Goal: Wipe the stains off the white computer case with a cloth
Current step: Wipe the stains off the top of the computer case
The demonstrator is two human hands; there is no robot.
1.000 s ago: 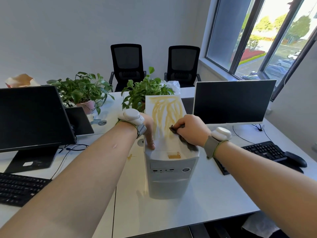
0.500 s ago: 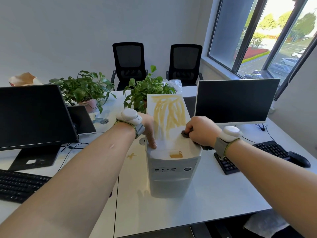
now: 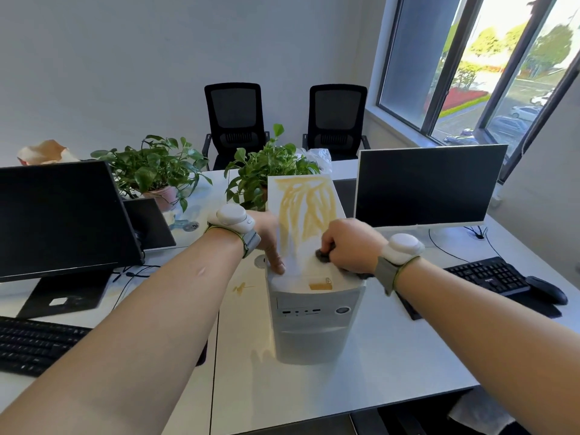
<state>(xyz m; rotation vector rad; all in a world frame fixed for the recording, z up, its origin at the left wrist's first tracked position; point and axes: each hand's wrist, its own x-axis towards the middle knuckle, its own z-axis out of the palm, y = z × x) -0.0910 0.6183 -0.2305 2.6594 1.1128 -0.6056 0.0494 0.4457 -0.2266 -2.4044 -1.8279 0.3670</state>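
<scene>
I've got my right hand [image 3: 346,246] bunched around the dark cloth [image 3: 323,255] — soft, limp — on top of the white computer case [image 3: 314,318], which stands mid-desk, rigid and heavy; my left hand [image 3: 270,237] braces its top left edge, thumb flat — no legible writing

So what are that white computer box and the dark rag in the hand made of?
The white computer case looks like painted sheet metal on top with a matte plastic front; flat panels and moulded button and ports suggest it, though I can't be sure. The cloth looks like soft dark grey fabric, bunched in the right hand.
</scene>
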